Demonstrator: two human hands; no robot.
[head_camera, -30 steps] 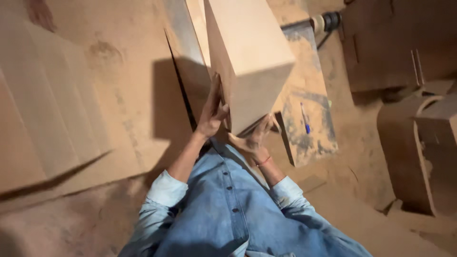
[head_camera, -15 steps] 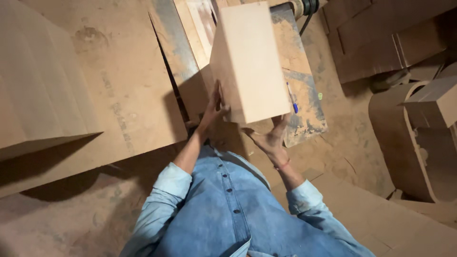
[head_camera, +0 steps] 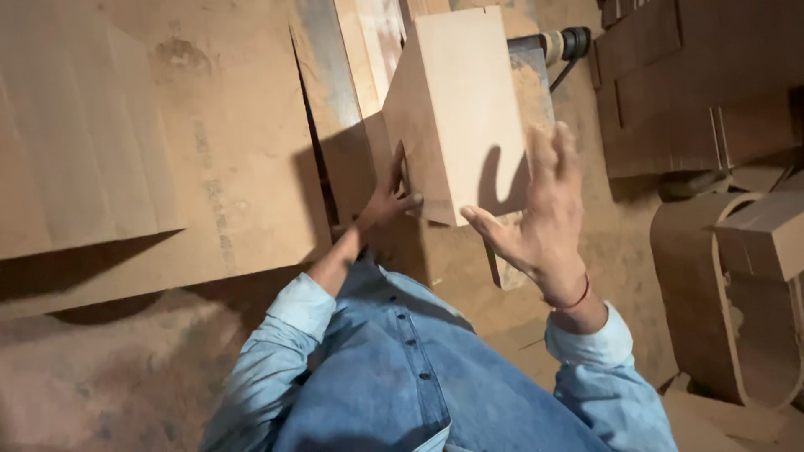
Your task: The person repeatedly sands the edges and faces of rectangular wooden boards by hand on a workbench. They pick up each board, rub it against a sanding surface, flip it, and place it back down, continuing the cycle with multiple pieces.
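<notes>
1. Since half a second earlier, the right hand was lifted off the board's lower edge and was seen spread open in the air, palm toward the board, nothing gripped. A hand shadow was cast on the board face.
2. Largest first: tan sheets were leaned or stacked at left, dusty and scuffed. A narrow dark gap was seen between them and the upright planks behind the board.
3. A dusty floor was seen below left, coated in sawdust.
4. Curved wooden frames were seen at right, well apart from the hands.
5. The board, a plain tan rectangular panel, was held upright and slightly tilted, in front of the chest, above a dusty work surface. Its face was smooth and unmarked; edges looked clean and square.
6. The left hand was pressed on the board's lower left edge, fingers wrapped on it; the whole panel was carried by this hand alone.
7. A power tool was glimpsed at the top, just beside the board's upper right corner; kind could not be told.
8. Judgement: with one hand only, the panel was likely to swing. The free palm should be brought back flat under the lower right edge, and the corner kept off the tool.
</notes>
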